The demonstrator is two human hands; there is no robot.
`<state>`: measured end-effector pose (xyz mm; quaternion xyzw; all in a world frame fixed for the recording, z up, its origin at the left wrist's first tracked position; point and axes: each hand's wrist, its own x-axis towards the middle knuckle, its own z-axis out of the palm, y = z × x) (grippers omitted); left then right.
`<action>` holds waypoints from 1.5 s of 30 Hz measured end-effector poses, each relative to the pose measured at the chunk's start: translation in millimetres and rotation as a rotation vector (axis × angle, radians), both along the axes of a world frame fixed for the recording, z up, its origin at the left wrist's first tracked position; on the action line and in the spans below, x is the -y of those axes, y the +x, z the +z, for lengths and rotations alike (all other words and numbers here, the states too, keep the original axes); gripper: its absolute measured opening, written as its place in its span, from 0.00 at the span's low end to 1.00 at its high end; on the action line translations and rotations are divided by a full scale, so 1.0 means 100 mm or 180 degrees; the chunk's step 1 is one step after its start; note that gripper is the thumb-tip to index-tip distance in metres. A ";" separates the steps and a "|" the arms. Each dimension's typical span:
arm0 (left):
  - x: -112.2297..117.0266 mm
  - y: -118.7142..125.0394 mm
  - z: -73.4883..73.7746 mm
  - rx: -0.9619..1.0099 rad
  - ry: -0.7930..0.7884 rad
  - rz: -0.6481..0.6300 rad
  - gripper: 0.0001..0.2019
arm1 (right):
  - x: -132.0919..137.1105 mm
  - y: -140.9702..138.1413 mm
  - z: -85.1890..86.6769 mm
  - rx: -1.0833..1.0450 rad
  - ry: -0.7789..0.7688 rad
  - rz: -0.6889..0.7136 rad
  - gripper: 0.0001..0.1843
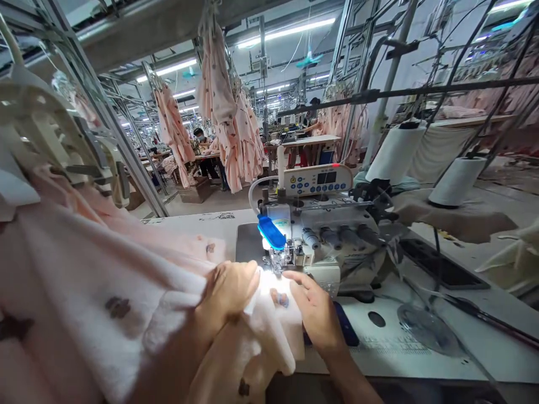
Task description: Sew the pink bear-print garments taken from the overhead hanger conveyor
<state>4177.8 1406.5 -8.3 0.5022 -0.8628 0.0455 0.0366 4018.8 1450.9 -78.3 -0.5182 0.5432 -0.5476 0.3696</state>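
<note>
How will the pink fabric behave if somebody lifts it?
The pink fabric would likely flop, as it falls in soft folds below the left hand. It seems unlikely to slip easily, because its surface looks fuzzy.

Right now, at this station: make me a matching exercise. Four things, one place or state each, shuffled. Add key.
1. Left hand
2. Thread cones
3. Right hand
4. Control panel

A. White, right of the panel
B. On the fabric, right of the brightly lit motif
C. Red light at its top edge
D. On the fabric, left of that motif

Pairs: 1-D, 2-A, 3-B, 4-C
</note>
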 end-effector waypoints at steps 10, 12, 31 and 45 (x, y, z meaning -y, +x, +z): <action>-0.47 -0.08 -0.12 -0.1089 -0.0903 -0.0621 0.13 | -0.39 -0.02 -0.23 -0.0222 -0.1342 -0.0176 0.23; -0.58 -0.15 -0.16 -0.1414 -0.1082 -0.0712 0.11 | -0.55 0.04 -0.26 0.0406 -0.1069 0.0695 0.31; -0.05 -0.15 0.11 -0.0410 -0.0160 0.0128 0.10 | -0.23 0.30 -0.15 0.0796 0.0004 0.0187 0.17; -0.09 -0.18 -0.13 -0.0382 -0.0053 0.0098 0.11 | -0.28 0.16 -0.16 0.0339 -0.0270 0.0101 0.13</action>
